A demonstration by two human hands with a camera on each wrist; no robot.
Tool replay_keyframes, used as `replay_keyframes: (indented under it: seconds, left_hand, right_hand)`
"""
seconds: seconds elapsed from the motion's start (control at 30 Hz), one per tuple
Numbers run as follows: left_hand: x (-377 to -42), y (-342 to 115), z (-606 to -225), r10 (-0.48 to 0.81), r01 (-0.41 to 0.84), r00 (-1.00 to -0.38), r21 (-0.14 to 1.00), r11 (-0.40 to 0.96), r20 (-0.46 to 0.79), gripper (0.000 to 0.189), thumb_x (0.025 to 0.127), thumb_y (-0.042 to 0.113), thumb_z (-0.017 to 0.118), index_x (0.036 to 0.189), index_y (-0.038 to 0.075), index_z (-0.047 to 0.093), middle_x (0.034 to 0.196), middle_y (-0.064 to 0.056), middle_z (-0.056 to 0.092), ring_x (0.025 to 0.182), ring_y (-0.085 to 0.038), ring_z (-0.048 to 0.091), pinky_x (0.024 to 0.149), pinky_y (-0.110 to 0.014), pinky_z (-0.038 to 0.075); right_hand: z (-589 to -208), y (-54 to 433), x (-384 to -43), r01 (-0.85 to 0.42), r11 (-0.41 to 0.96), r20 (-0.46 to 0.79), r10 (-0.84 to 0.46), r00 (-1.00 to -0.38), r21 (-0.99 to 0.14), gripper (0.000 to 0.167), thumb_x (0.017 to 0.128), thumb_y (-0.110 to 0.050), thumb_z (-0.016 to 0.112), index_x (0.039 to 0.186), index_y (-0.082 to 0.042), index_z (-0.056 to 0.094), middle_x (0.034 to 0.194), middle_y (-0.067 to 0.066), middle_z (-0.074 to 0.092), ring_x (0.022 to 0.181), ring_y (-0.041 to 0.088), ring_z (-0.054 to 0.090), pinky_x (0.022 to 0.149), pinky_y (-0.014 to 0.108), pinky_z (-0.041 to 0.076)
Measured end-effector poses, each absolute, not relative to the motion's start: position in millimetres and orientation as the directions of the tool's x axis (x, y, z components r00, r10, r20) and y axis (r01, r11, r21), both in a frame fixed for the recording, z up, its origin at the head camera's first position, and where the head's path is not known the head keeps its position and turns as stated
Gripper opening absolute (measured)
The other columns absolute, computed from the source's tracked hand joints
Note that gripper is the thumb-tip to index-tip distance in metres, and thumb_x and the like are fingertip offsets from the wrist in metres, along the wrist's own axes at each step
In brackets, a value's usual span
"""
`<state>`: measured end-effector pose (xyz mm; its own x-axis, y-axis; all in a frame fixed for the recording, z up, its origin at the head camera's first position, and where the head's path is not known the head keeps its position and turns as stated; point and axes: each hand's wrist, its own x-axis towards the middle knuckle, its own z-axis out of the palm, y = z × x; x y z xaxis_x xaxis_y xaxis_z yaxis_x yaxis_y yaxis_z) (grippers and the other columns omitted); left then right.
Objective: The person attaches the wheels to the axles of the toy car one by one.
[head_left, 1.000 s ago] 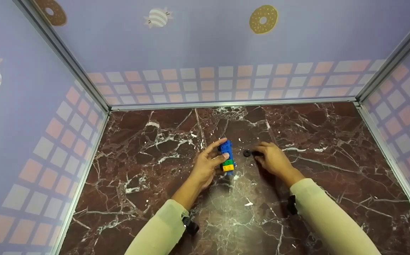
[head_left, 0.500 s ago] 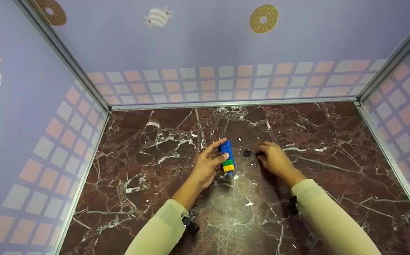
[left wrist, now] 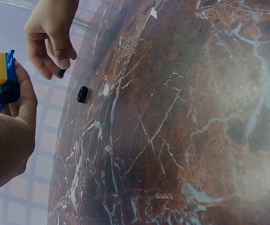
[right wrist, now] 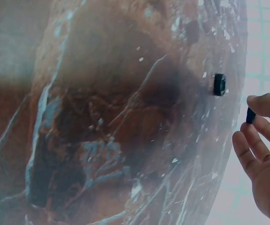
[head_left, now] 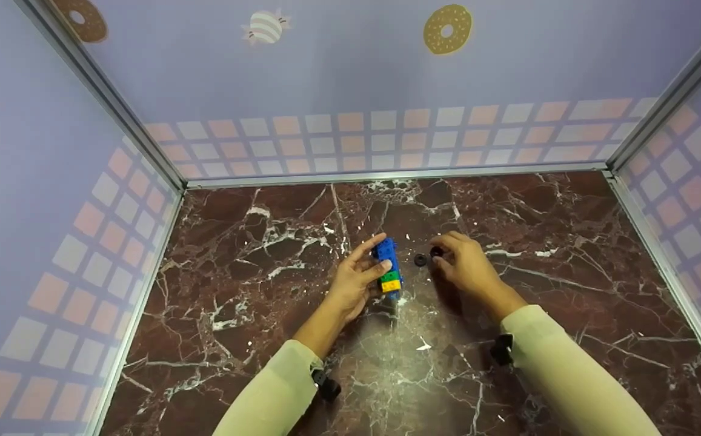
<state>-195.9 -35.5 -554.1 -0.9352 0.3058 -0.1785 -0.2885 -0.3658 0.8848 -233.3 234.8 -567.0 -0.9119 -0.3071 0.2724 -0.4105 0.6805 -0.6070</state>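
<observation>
My left hand (head_left: 350,284) grips a toy block car (head_left: 388,251), its thumb lying across the top. The car has a long blue base with a green brick (head_left: 389,275) and a yellow brick (head_left: 391,285) at the near end. A black wheel (left wrist: 8,93) is fitted on its side in the left wrist view. To the right, my right hand (head_left: 471,269) pinches a small black wheel (right wrist: 251,116) between thumb and fingertips. Another black wheel (head_left: 420,260) lies on the table between the two hands, close to the right fingertips.
The dark red marbled tabletop (head_left: 253,363) is enclosed by lilac walls (head_left: 338,72) with pink and white squares, at the back and both sides. A metal strip (head_left: 289,180) runs along the back edge. A black wrist camera (head_left: 326,384) sits on the left sleeve.
My right hand has shifted slightly and turned the wheel at its fingertips, so its round face now shows. My left hand keeps the car in the same place.
</observation>
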Motion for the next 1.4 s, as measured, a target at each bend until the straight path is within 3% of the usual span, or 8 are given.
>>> replay_keyframes:
  seconds: [0.33, 0.5, 0.73, 1.0, 1.4]
  left_hand:
    - [-196, -35, -555, 0.298, -0.274, -0.939, 0.894, -0.356, -0.169, 0.064, 0.106, 0.001, 0.071, 0.164, 0.018, 0.05, 0.136, -0.018, 0.067, 0.105, -0.027, 0.073, 0.084, -0.041, 0.069]
    - [-197, -35, -557, 0.289, -0.264, -0.943, 0.897, -0.355, -0.164, 0.064, 0.106, 0.002, 0.071, 0.163, 0.019, 0.049, 0.142, -0.018, 0.065, 0.107, -0.027, 0.073, 0.083, -0.04, 0.069]
    - [-197, -36, -557, 0.297, -0.266, -0.942, 0.891, -0.367, -0.159, 0.077, 0.106, 0.0, 0.071, 0.172, 0.025, 0.039, 0.149, -0.022, 0.062, 0.111, -0.027, 0.073, 0.085, -0.042, 0.07]
    - [-195, -37, -557, 0.327, -0.289, -0.928, 0.9, -0.327, -0.179, 0.072, 0.108, 0.003, 0.069, 0.171, 0.022, 0.04, 0.157, -0.025, 0.057, 0.109, -0.028, 0.074, 0.084, -0.046, 0.07]
    - [-196, -35, -555, 0.306, -0.285, -0.934, 0.904, -0.32, -0.186, 0.067, 0.106, 0.006, 0.073, 0.165, 0.022, 0.044, 0.144, -0.018, 0.064, 0.104, -0.028, 0.074, 0.08, -0.048, 0.07]
  right_hand:
    - [-553, 223, -225, -0.439, 0.605, 0.311, -0.311, -0.898, -0.664, 0.037, 0.093, 0.009, 0.081, 0.129, 0.002, 0.075, 0.118, 0.021, 0.076, 0.101, 0.039, 0.077, 0.087, 0.052, 0.07]
    - [-549, 218, -222, -0.477, 0.579, 0.356, -0.318, -0.879, -0.662, 0.036, 0.092, 0.008, 0.083, 0.127, 0.002, 0.076, 0.116, 0.021, 0.076, 0.099, 0.039, 0.078, 0.085, 0.053, 0.07]
    - [-545, 214, -221, -0.48, 0.563, 0.345, -0.335, -0.877, -0.673, 0.037, 0.093, 0.007, 0.083, 0.128, 0.004, 0.075, 0.115, 0.02, 0.076, 0.099, 0.039, 0.077, 0.087, 0.054, 0.069]
    - [-537, 210, -217, -0.478, 0.514, 0.347, -0.334, -0.876, -0.712, 0.037, 0.093, 0.005, 0.084, 0.129, 0.002, 0.076, 0.116, 0.018, 0.076, 0.098, 0.035, 0.078, 0.085, 0.053, 0.07]
    - [-523, 200, -212, -0.475, 0.413, 0.363, -0.322, -0.874, -0.777, 0.038, 0.095, 0.005, 0.083, 0.131, -0.001, 0.076, 0.122, 0.017, 0.076, 0.102, 0.036, 0.08, 0.089, 0.053, 0.07]
